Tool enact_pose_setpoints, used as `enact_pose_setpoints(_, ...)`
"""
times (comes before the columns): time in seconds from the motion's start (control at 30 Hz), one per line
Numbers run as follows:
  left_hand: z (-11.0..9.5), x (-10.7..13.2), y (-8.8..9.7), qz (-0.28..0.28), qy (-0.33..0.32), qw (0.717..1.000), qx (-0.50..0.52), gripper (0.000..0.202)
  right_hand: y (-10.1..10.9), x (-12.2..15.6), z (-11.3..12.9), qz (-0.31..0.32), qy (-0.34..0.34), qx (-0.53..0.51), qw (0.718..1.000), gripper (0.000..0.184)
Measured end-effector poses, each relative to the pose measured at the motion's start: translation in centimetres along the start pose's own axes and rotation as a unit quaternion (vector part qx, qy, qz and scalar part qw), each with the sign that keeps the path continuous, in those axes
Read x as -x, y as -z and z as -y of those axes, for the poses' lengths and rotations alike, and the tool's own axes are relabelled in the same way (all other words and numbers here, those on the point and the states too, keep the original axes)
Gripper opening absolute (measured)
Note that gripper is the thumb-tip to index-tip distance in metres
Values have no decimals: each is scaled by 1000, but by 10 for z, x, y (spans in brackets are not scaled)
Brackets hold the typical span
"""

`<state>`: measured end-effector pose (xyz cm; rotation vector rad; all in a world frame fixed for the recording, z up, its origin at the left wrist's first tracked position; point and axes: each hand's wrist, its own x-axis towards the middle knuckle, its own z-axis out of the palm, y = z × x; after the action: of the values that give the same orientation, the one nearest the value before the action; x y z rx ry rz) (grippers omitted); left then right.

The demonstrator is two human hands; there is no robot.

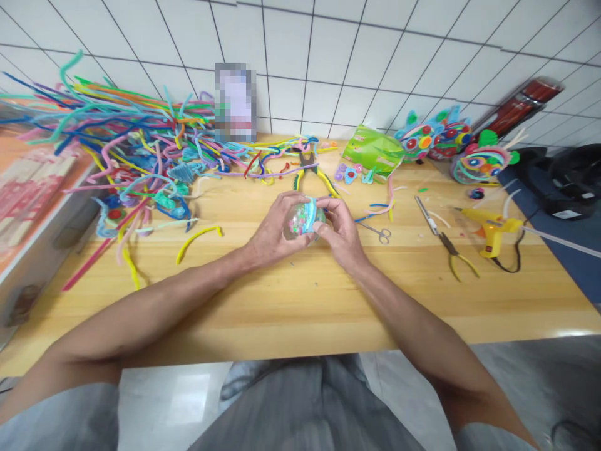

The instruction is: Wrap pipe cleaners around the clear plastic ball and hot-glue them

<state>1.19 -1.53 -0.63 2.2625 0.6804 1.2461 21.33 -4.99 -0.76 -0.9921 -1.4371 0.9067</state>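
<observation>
Between my two hands, above the middle of the wooden table [263, 300], is a clear round ball [297, 223] with small coloured bits inside. Light blue pipe cleaner strips [310, 215] run around it. My left hand [277, 228] is curled round the ball's left side. On the other side, my right hand [342, 232] grips it, thumb and fingers at the blue strips. Just behind the ball lie pliers with yellow and black handles [300, 177]. Small scissors [382, 235] rest right of my right hand, partly hidden by it.
A big heap of pipe cleaners [154, 144] covers the back left, beside an open box [56, 207]. At the right are a yellow glue gun [493, 228], smaller pliers [453, 250] and a cutter knife [425, 214]. Decorated balls [483, 164] and a green packet [373, 150] stand at the back.
</observation>
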Motion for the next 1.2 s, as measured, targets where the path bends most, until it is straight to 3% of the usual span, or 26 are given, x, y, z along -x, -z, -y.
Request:
enact_pose_setpoints(0.37,-2,-1,3,10,11,1000,-5,59,3,-1,-1,-12,-19,-35,999,47)
enact_pose_setpoints(0.73,1,2,1,1,30,999,-24,57,-4,0,-1,-46,10,21,999,51)
enact_pose_setpoints(0.8,3,3,1,-11,35,999,-18,58,5,-5,7,-87,36,38,995,50)
enact_pose_setpoints(0.9,9,5,1,-34,27,999,-4,58,26,-19,30,-208,88,50,973,52)
enact_pose_setpoints(0.97,15,5,2,-52,12,999,-2,58,39,-27,47,-252,71,18,965,59)
enact_pose_setpoints(1.07,26,5,3,-65,22,998,1,62,56,-23,63,-215,7,-8,977,64)
enact_pose_setpoints(1.13,32,5,3,-63,37,997,8,64,74,-6,63,-192,-10,41,980,64)
enact_pose_setpoints(1.2,37,6,4,-64,45,997,20,67,102,18,56,-218,-20,91,972,59)
